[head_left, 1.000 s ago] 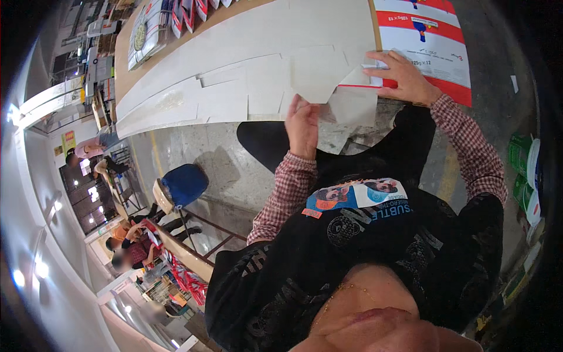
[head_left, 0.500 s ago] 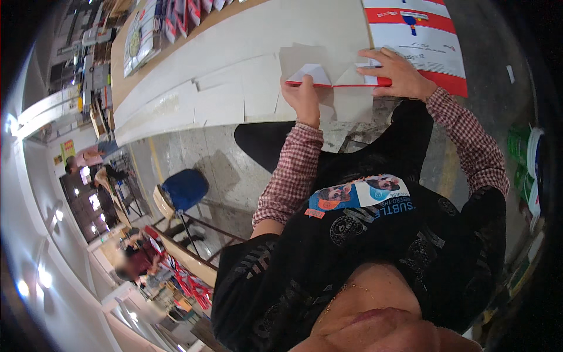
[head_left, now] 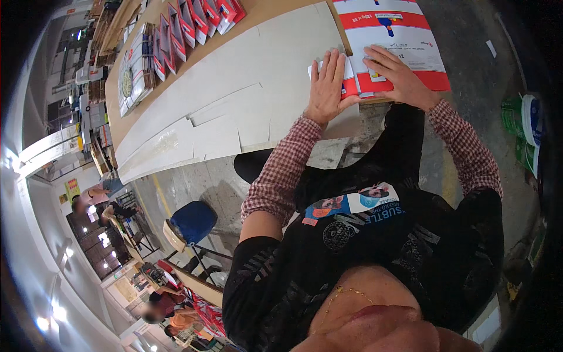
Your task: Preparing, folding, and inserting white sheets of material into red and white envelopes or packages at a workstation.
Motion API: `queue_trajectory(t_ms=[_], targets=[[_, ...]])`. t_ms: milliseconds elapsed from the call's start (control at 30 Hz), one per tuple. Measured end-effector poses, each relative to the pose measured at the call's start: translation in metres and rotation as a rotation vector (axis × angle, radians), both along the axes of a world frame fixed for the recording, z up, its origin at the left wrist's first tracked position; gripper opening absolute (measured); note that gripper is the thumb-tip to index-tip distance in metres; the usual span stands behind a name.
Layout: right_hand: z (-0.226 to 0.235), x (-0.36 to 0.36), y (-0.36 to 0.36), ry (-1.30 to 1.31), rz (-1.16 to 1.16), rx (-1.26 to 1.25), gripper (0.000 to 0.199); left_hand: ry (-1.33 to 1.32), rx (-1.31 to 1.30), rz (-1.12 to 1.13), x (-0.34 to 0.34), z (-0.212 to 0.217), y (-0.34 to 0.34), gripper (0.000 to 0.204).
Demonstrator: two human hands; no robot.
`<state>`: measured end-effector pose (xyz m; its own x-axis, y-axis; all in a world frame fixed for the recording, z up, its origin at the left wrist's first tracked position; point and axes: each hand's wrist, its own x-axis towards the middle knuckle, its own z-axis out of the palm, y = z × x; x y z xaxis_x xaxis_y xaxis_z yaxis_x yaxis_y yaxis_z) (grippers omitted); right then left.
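Note:
My left hand (head_left: 326, 88) lies flat with its fingers stretched out over a small folded red-and-white paper piece (head_left: 349, 87). White flaps of that piece show on both sides of the fingers. To its right, my right hand (head_left: 400, 77) is spread, palm down, on red-and-white printed paper (head_left: 419, 50) at the table's front edge. Its fingertips rest near the folded piece, and the thumb points toward my left hand. Where the folded piece ends and the printed paper begins is partly hidden under my hands.
Pale cardboard (head_left: 234, 111) with cut slits covers the table. Several folded red-and-white packets (head_left: 196, 23) stand in a row at the far left, beside a bundle of flat silvery packs (head_left: 138, 67). A blue chair (head_left: 194, 223) stands left. Other people (head_left: 167, 305) work farther off.
The triangular white flaps that stood up are now pressed down under my left hand. Both hands have flattened, and my left hand has moved right, closer to the printed paper.

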<state>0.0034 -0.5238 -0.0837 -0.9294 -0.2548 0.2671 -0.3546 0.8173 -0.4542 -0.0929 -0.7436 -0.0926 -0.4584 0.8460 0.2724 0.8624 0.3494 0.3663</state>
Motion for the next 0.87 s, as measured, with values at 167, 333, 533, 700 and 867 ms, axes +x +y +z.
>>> queue_trajectory(t_ms=[167,333,533,700,867], targets=[[-0.011,0.006,0.0,-0.094,0.058,0.034,0.079,0.111,-0.196,0.033,0.0,-0.006,0.011,0.096],[-0.015,0.007,0.0,-0.079,0.052,0.05,0.078,0.071,-0.19,0.142,0.004,-0.006,0.02,0.073],[0.002,0.012,0.017,-0.056,-0.017,0.049,0.055,0.036,-0.078,0.306,0.007,-0.009,0.026,0.046],[-0.014,0.075,0.06,0.003,-0.807,-0.611,0.035,0.039,0.035,0.361,0.01,-0.01,0.029,0.034],[-0.008,0.096,0.067,0.331,-0.838,-1.849,0.052,-0.028,0.103,0.277,0.003,-0.012,0.02,0.035]])
